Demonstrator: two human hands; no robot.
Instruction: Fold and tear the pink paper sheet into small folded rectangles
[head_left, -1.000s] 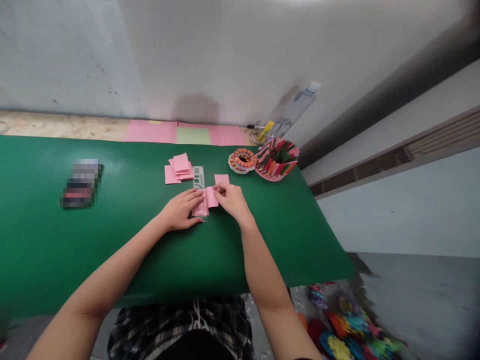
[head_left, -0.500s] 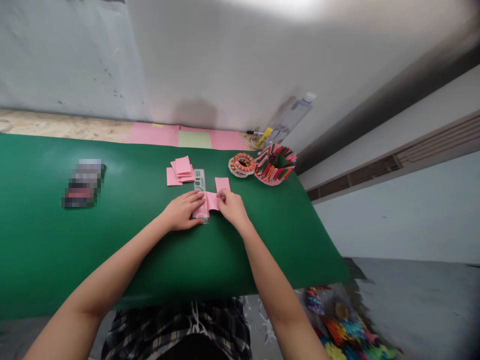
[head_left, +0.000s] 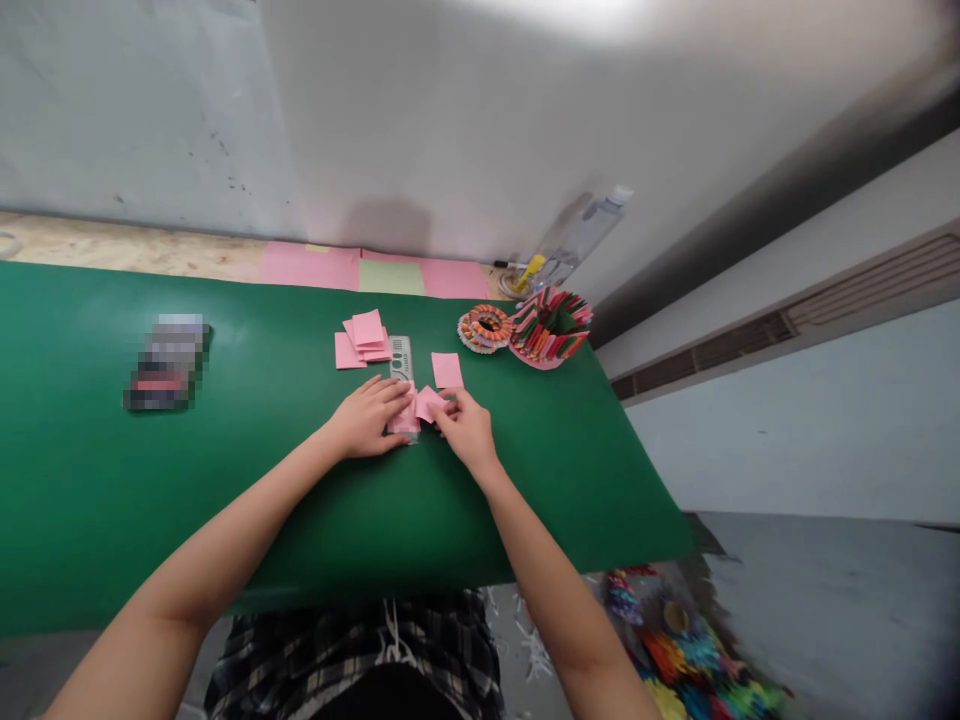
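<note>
My left hand (head_left: 370, 415) lies flat with its fingers stretched, pressing a clear stencil ruler (head_left: 401, 360) onto a piece of pink paper (head_left: 403, 418). Close by on the right, my right hand (head_left: 466, 425) pinches a small pink paper piece (head_left: 430, 403) between thumb and fingers. This piece is tilted, one corner pointing up; whether it still joins the paper under the ruler I cannot tell. A loose pink paper square (head_left: 448, 370) lies just beyond my right hand. Behind the ruler, to the left, is a small stack of pink paper squares (head_left: 367, 330).
Folded-paper rings (head_left: 485, 329) and a round folded-paper piece (head_left: 551, 330) sit at the back right of the green table (head_left: 300, 520). A clear bottle (head_left: 589, 238) and a yellow tube (head_left: 531, 272) stand behind them. A blurred phone-like object (head_left: 166, 362) lies left.
The pink piece in my right hand has turned from lying level beside the ruler to a tilted position. My left hand stays on the ruler.
</note>
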